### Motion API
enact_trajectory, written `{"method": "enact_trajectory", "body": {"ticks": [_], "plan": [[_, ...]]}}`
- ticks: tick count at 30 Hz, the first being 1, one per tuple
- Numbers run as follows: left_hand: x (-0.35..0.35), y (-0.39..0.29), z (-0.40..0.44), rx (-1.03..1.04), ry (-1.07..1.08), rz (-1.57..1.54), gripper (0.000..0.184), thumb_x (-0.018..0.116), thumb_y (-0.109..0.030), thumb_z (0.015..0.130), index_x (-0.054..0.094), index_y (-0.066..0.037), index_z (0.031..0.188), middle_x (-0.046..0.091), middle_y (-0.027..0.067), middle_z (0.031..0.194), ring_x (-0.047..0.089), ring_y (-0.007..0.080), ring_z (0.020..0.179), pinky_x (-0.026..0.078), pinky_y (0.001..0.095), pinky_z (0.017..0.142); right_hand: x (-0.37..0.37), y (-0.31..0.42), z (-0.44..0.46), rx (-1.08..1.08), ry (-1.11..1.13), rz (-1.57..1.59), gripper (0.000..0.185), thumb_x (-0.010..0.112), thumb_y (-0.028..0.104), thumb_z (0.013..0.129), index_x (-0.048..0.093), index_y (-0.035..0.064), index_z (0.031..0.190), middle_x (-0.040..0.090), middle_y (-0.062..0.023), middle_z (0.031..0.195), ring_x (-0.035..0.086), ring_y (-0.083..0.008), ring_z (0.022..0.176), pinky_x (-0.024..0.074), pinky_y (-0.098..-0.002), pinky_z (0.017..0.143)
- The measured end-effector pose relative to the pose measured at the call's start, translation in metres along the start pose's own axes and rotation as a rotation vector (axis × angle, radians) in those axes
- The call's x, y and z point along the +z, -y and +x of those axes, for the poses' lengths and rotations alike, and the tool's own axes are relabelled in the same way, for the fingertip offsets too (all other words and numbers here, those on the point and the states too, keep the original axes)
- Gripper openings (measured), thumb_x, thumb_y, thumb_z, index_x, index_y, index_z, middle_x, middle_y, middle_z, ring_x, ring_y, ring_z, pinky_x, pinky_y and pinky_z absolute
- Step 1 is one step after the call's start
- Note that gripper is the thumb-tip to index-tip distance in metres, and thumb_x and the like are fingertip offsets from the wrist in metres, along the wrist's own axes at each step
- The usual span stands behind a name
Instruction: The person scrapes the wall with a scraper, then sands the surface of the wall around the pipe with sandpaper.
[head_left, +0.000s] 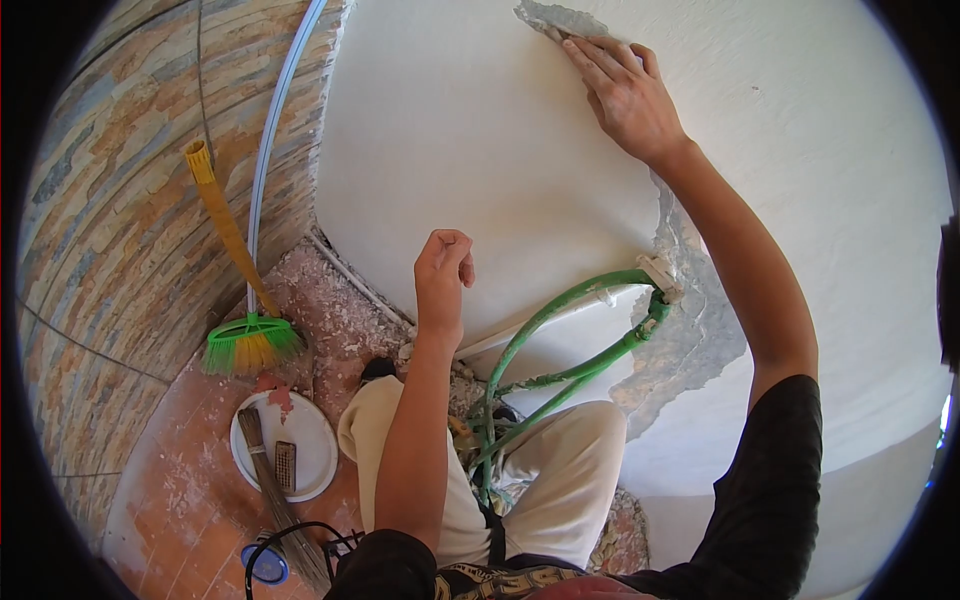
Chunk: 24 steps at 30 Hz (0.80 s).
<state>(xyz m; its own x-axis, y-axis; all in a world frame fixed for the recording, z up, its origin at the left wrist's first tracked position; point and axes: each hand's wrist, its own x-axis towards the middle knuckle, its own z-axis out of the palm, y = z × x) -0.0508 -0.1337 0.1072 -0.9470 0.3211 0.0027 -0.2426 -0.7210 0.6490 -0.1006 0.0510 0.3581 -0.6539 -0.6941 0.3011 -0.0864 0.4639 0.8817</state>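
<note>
High on the white wall [450, 120], my right hand [625, 95] presses its fingers against the upper end of a grey bare patch [565, 18]. Whether something thin lies under those fingers is hidden. My left hand [445, 265] is raised in front of the wall, its fingers curled in and nothing visible in them. Green hoses [560, 300] come out of the wall below my right hand, beside a larger grey patch [700, 310] where the white coat is gone.
A green and yellow broom [253, 342] stands by the stone-clad wall [110, 190] at the left. On the debris-strewn tiled floor [185, 500] lie a white lid [315, 430], a brush [283, 500] and a blue-rimmed container [268, 565].
</note>
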Motion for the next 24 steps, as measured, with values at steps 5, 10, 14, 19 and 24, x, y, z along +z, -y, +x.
{"method": "enact_trajectory", "body": {"ticks": [5, 10, 14, 19, 24], "plan": [[0.002, -0.001, -0.001, -0.007, -0.036, 0.004, 0.006, 0.057, -0.014, 0.089, 0.053, -0.011, 0.086, 0.047, -0.0009, 0.072, 0.045, 0.0113, 0.061, 0.037, 0.0267, 0.060, -0.003, -0.001, 0.008, 0.134, 0.050, 0.078, 0.051, 0.057, 0.018, 0.089, 0.048, 0.0049, 0.138, 0.055, -0.0044, 0.131, 0.049, -0.0197, 0.114, 0.0366, -0.0361, 0.099], [0.002, 0.000, -0.002, -0.015, -0.042, 0.013, 0.007, 0.056, -0.014, 0.089, 0.053, -0.011, 0.084, 0.047, -0.0009, 0.072, 0.045, 0.0112, 0.060, 0.036, 0.0266, 0.059, -0.005, -0.002, 0.018, 0.115, 0.132, -0.007, 0.059, 0.058, 0.030, 0.090, 0.041, 0.0042, 0.141, 0.048, -0.0096, 0.136, 0.046, -0.0256, 0.119, 0.0364, -0.0407, 0.100], [0.002, 0.000, -0.001, -0.016, -0.056, 0.021, 0.007, 0.056, -0.014, 0.089, 0.052, -0.011, 0.083, 0.047, -0.0012, 0.072, 0.044, 0.0111, 0.059, 0.036, 0.0265, 0.059, 0.006, -0.009, 0.014, 0.031, -0.086, 0.032, 0.045, 0.060, 0.020, 0.086, 0.055, 0.0019, 0.128, 0.059, -0.0053, 0.119, 0.051, -0.0191, 0.108, 0.0393, -0.0348, 0.095], [0.002, 0.000, -0.001, -0.005, -0.051, 0.014, 0.007, 0.056, -0.014, 0.089, 0.053, -0.011, 0.084, 0.047, -0.0013, 0.072, 0.044, 0.0108, 0.059, 0.036, 0.0265, 0.059, -0.013, -0.008, 0.034, 0.138, 0.263, 0.162, 0.052, 0.054, 0.028, 0.091, 0.046, -0.0012, 0.133, 0.047, -0.0157, 0.135, 0.045, -0.0290, 0.120, 0.0365, -0.0406, 0.098], [0.000, -0.001, 0.000, 0.005, -0.064, -0.001, 0.007, 0.056, -0.014, 0.089, 0.053, -0.011, 0.084, 0.046, -0.0013, 0.071, 0.044, 0.0107, 0.059, 0.036, 0.0265, 0.059, -0.018, -0.002, 0.036, 0.169, 0.214, 0.138, 0.050, 0.053, 0.029, 0.092, 0.047, -0.0020, 0.131, 0.049, -0.0160, 0.130, 0.047, -0.0280, 0.116, 0.0375, -0.0404, 0.096]]}}
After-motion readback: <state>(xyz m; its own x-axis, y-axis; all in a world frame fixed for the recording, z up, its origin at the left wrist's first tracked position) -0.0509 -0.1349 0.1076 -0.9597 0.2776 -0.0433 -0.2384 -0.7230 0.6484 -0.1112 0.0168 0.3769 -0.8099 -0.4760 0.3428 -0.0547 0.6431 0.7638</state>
